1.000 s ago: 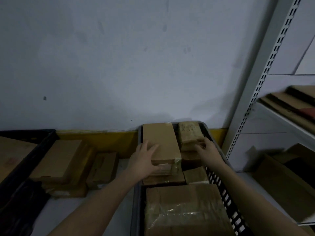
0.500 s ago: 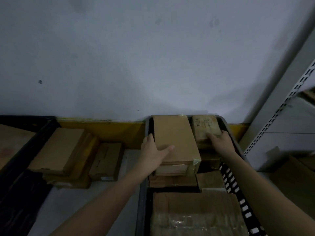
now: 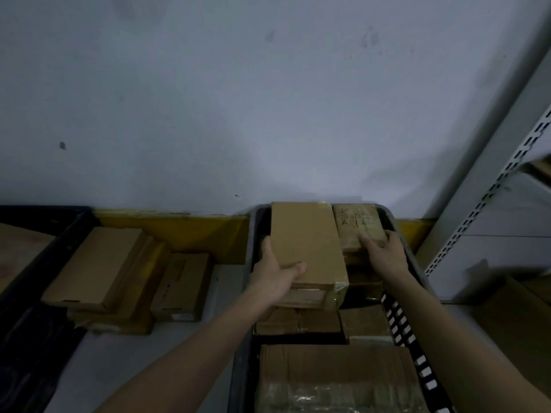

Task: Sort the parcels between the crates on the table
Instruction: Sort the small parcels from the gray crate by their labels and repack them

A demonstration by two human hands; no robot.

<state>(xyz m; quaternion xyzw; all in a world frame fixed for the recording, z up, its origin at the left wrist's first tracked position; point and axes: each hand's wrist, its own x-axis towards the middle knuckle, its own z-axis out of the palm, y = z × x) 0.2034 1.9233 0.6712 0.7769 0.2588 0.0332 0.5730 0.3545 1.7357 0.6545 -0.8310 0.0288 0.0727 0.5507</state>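
A grey crate point(image 3: 410, 257) on the right of the table holds several cardboard parcels. My left hand point(image 3: 275, 278) grips a long brown parcel point(image 3: 307, 242) by its near left corner, thumb on top. My right hand point(image 3: 384, 251) rests on a smaller taped parcel with handwriting point(image 3: 356, 225) at the crate's far right, fingers curled over its near edge. A large taped box point(image 3: 334, 380) fills the crate's near end. A black crate point(image 3: 38, 231) stands at the far left.
Flat parcels point(image 3: 98, 266) and a small box point(image 3: 183, 286) lie stacked on the table between the crates. A yellow strip point(image 3: 179, 231) runs along the wall's base. A grey metal shelf upright point(image 3: 489, 192) and a cardboard box point(image 3: 512, 317) stand on the right.
Both hands have reached farther into the grey crate. The left hand closed on the long parcel's corner, and the right hand settled on the handwritten parcel. The view shifted right.
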